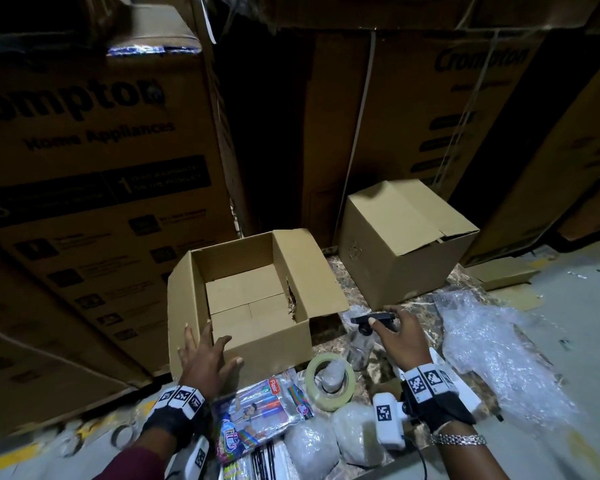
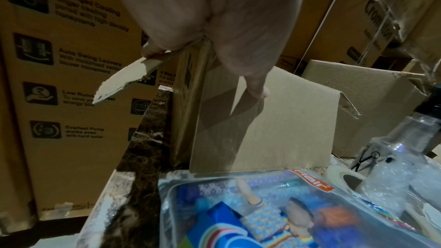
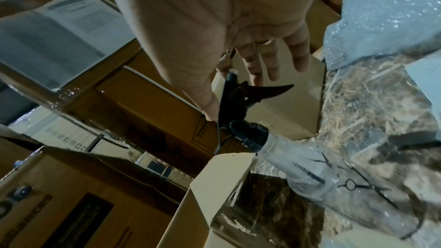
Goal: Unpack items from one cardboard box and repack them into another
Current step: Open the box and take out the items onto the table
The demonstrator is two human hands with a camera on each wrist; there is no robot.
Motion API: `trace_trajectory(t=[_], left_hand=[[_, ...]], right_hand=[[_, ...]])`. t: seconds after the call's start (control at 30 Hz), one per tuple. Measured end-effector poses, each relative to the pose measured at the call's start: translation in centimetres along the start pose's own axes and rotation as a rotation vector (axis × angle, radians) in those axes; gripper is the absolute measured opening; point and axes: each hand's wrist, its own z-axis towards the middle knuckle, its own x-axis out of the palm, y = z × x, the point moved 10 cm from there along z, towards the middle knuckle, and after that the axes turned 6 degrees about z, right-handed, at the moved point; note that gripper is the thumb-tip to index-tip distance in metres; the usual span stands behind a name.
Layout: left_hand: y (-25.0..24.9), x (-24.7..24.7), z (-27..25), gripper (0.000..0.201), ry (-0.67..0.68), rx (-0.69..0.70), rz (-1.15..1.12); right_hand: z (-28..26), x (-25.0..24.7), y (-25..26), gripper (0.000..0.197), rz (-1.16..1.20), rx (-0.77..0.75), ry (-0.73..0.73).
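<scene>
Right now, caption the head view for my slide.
Left hand on the open box; right hand touching the spray bottle.

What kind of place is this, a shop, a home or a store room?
Probably a warehouse or stockroom: tall Crompton Home Appliances cartons stand around, and a tape roll and bubble wrap lie by the open box.
</scene>
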Motion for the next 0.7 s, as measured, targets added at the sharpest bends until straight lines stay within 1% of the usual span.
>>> trace_trajectory(t=[0.17, 0.27, 0.37, 0.43, 0.5, 0.57, 0.6, 0.67, 0.7], left_hand=[[0.0, -0.1, -0.1, 0.058, 0.000, -0.008, -0.008], [-0.1, -0.3, -0.2, 0.057, -0.009, -0.013, -0.007], [-0.2, -0.4, -0.2, 0.056, -0.012, -0.016, 0.006], [-0.1, -0.4, -0.2, 0.056, -0.011, -0.017, 0.006], [-0.1, -0.5, -0.2, 0.057, -0.009, -0.016, 0.011], [0.0, -0.3, -0.2, 0.057, -0.006, -0.019, 0.018], [0.1, -0.3, -0.3, 0.057, -0.003, -0.021, 0.018], [0.1, -0.2, -0.3, 0.058, 0.001, -0.023, 0.013], [0.2, -0.2, -0.3, 0.058, 0.002, -0.026, 0.010]], right_hand=[[0.0, 0.1, 1.4, 0.048, -0.176, -0.042, -0.025], [-0.4, -0.4, 2.5, 0.057, -0.253, -0.086, -0.066], [-1.1, 0.2, 4.9, 0.065, -0.444, -0.214, -0.076], [-1.8, 1.9, 6.9, 0.070, -0.516, -0.323, -0.030], [-2.4, 4.2, 8.3, 0.071, -0.521, -0.391, 0.051], [-2.5, 6.2, 8.8, 0.069, -0.526, -0.417, 0.115], [-2.3, 6.6, 9.0, 0.068, -0.543, -0.426, 0.121], [-1.4, 5.5, 8.8, 0.066, -0.643, -0.409, 0.052], [-0.3, 4.0, 8.1, 0.069, -0.721, -0.349, -0.009]])
